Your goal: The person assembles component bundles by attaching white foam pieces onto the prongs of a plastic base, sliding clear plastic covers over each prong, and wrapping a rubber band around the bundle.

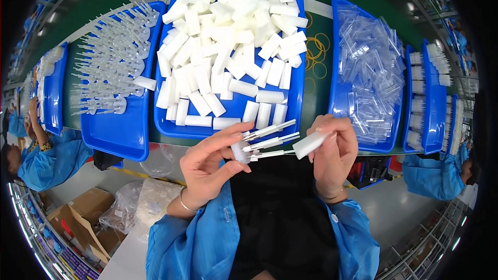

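Note:
My left hand (205, 166) pinches the round white base of a pronged plastic part (262, 144) between thumb and fingers. Several thin rods with pale sleeves stick out of it toward the right. In my right hand (336, 148) is a small white foam block (307, 145), its near end close to the rod tips; whether a tip touches it I cannot tell. Just beyond both hands stands a blue tray (298, 116) heaped with white foam blocks (228, 26).
On the left, a blue tray (115, 136) holds several pronged parts (111, 57) and a single foam block (145, 82). To the right, clear plastic sleeves (371, 72) fill another blue tray (340, 101). Yellow rubber bands (317, 46) lie between trays. Co-workers in blue sleeves sit at both sides.

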Tool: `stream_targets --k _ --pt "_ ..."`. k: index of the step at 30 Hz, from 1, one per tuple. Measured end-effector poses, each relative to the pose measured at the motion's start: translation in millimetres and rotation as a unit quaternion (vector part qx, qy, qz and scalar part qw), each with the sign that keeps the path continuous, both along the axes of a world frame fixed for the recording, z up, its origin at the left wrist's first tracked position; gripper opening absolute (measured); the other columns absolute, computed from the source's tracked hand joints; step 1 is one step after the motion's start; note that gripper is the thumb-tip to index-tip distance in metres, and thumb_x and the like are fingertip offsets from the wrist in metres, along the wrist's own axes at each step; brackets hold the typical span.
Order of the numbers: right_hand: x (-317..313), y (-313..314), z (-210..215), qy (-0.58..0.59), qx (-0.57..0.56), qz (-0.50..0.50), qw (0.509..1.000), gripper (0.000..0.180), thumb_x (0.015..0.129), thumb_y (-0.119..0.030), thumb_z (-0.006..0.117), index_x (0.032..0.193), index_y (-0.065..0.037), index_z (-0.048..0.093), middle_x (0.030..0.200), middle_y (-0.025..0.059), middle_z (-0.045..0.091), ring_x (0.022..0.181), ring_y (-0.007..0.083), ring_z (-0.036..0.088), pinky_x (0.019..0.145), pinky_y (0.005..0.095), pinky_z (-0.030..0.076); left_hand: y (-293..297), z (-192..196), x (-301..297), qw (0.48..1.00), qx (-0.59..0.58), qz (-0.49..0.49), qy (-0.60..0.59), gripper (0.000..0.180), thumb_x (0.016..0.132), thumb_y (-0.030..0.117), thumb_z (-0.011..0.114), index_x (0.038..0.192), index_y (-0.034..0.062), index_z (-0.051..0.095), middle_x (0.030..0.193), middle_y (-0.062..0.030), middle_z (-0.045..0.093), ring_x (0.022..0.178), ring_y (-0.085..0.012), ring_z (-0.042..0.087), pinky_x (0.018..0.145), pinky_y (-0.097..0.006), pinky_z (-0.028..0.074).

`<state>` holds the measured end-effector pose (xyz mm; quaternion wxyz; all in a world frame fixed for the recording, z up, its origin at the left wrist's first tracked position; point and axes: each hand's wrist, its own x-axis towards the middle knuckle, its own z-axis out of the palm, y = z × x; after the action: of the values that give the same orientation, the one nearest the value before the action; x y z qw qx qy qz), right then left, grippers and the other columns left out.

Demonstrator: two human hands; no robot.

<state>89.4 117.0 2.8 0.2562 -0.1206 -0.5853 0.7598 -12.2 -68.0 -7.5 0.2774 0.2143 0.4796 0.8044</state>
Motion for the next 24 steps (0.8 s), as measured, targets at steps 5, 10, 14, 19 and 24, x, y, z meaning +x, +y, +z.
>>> stream_targets --k 5,10,14,19,24 --pt "-1 0 2 -0.015 0.054 -0.009 0.998 0.013 0.088 -0.006 0.051 0.098 0.003 0.052 0.084 0.0100 0.053 0.064 0.0078 0.047 0.054 0.0179 0.037 1 -1 2 0.998 -0.032 0.024 0.057 0.037 0.074 -0.006 0.065 0.110 -0.0083 0.054 0.116 -0.0312 0.051 0.083 -0.0220 0.063 0.068 -0.028 0.053" --pt "-3 4 2 -0.020 0.132 0.035 0.990 0.013 0.087 -0.001 0.053 0.098 0.004 0.053 0.085 0.0090 0.056 0.066 0.0079 0.045 0.057 0.0193 0.036 2 -1 4 0.996 -0.053 0.034 0.058 0.039 0.073 -0.005 0.066 0.110 -0.0091 0.054 0.113 -0.0320 0.052 0.079 -0.0200 0.064 0.068 -0.025 0.051" --pt "-2 3 1 -0.021 0.043 0.038 0.998 0.013 0.087 -0.002 0.054 0.098 0.004 0.053 0.085 0.0088 0.056 0.067 0.0081 0.045 0.058 0.0197 0.036 5 -1 7 0.999 -0.040 0.022 0.023 0.039 0.073 -0.004 0.067 0.109 -0.0101 0.053 0.113 -0.0341 0.051 0.081 -0.0220 0.063 0.067 -0.027 0.053" --pt "-1 4 -4 -0.011 0.096 0.012 0.995 0.013 0.088 -0.004 0.053 0.098 0.004 0.054 0.084 0.0086 0.055 0.066 0.0077 0.046 0.057 0.0188 0.036 9 -1 9 0.999 -0.028 0.024 0.003 0.039 0.074 -0.004 0.067 0.109 -0.0110 0.053 0.113 -0.0344 0.051 0.084 -0.0241 0.063 0.065 -0.028 0.054" --pt "-2 9 -2 -0.021 0.002 0.055 0.998 0.012 0.087 -0.004 0.054 0.097 0.003 0.054 0.084 0.0082 0.055 0.065 0.0074 0.046 0.057 0.0182 0.037 8 -1 9 0.998 -0.053 0.036 0.008 0.038 0.076 -0.004 0.065 0.111 -0.0112 0.052 0.114 -0.0335 0.050 0.080 -0.0218 0.064 0.065 -0.027 0.054"
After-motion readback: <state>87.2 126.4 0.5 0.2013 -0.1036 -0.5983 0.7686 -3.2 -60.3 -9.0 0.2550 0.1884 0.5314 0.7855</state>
